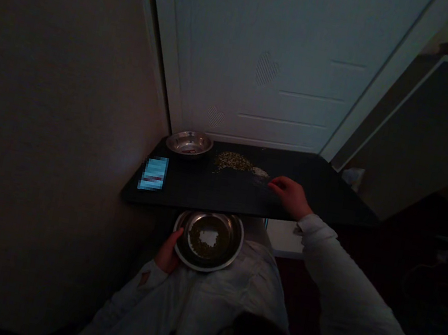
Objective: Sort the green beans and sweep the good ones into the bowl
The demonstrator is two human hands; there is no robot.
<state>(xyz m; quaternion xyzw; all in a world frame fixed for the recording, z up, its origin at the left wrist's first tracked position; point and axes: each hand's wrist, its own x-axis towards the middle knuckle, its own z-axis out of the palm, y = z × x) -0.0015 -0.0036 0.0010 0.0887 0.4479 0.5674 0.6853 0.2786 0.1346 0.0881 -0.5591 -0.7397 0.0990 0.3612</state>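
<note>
Gripping lap bowl (231,252) by rim at its eight o'clock with left hand (167,254), thumb over edge; best held level. Poised over counter (211,191) with right hand (291,197), at four o'clock from seed pile (233,162), fingers curled, closure and hold unclear; best moved lightly, without scattering.

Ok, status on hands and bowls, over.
Left hand grips lap bowl. Right hand near small pale pile on dark tabletop, contact unclear. Other bowl at tabletop's back left; mixed pile between it and pale pile.
</note>
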